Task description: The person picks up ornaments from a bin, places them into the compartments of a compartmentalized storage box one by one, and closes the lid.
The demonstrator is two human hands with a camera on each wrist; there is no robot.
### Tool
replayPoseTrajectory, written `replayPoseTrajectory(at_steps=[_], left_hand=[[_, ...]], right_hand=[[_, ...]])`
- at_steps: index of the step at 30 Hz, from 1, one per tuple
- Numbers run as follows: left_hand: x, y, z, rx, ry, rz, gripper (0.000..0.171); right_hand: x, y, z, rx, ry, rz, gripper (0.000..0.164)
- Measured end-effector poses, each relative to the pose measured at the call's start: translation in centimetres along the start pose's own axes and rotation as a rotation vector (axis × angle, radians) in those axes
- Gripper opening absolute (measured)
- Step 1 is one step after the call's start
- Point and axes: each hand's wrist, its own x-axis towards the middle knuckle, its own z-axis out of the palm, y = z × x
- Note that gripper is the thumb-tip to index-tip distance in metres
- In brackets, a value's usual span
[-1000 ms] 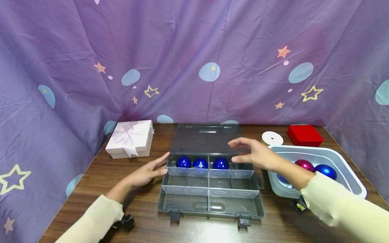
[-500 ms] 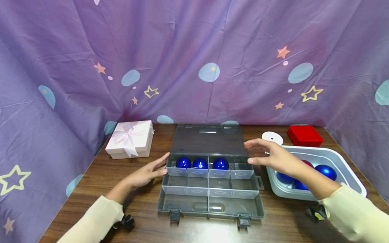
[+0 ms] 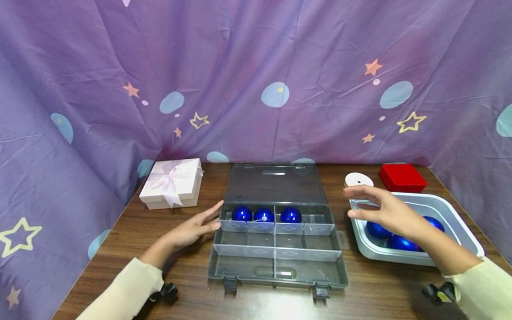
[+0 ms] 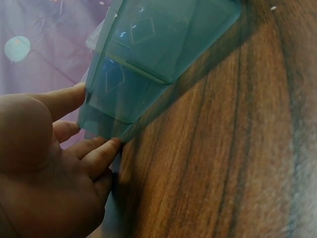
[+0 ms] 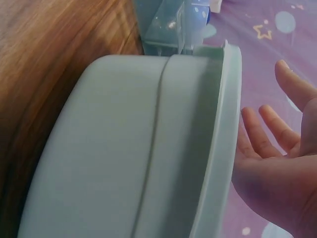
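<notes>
A dark translucent divided case (image 3: 244, 262) lies with its lid folded back on the table. Three shiny blue balls (image 3: 242, 214) sit in its back row of compartments, two left of the middle divider and one right of it. My left hand (image 3: 192, 230) touches the case's left side with its fingers extended, as the left wrist view also shows. Above the left part of a pale plastic tub (image 3: 452, 202) hovers my right hand (image 3: 390, 212), fingers spread from the thumb and holding nothing. Several blue glitter balls (image 3: 403, 243) lie in the tub, partly hidden by the hand and forearm.
A white gift box (image 3: 172, 183) with a ribbon stands at the back left. Behind the tub are a white spool (image 3: 358, 179) and a red box (image 3: 402, 178). A purple patterned cloth (image 3: 256, 80) hangs along the table's back. Two latches (image 3: 322, 290) project from the case's front.
My right hand has moved rightward from over the case's back right compartment to above the tub. The left hand, the case and its three balls have stayed in place.
</notes>
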Motion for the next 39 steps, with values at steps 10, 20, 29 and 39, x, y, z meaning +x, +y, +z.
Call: replayPoseTrajectory(at_steps=[10, 20, 29, 39], left_hand=[[0.0, -0.1, 0.0, -0.015, -0.007, 0.004, 0.075], [0.0, -0.1, 0.0, -0.011, -0.006, 0.007, 0.075], [-0.1, 0.0, 0.0, -0.017, -0.007, -0.003, 0.075], [-0.1, 0.0, -0.1, -0.017, -0.010, -0.004, 0.075]], right_hand=[[-1.7, 2.1, -1.3, 0.015, 0.039, 0.014, 0.056], [-3.1, 4.3, -2.4, -0.080, 0.060, -0.006, 0.055], [-3.5, 6.1, -2.2, -0.135, 0.040, -0.034, 0.056], [-2.9, 6.6, -1.6, -0.191, -0.106, 0.016, 0.061]])
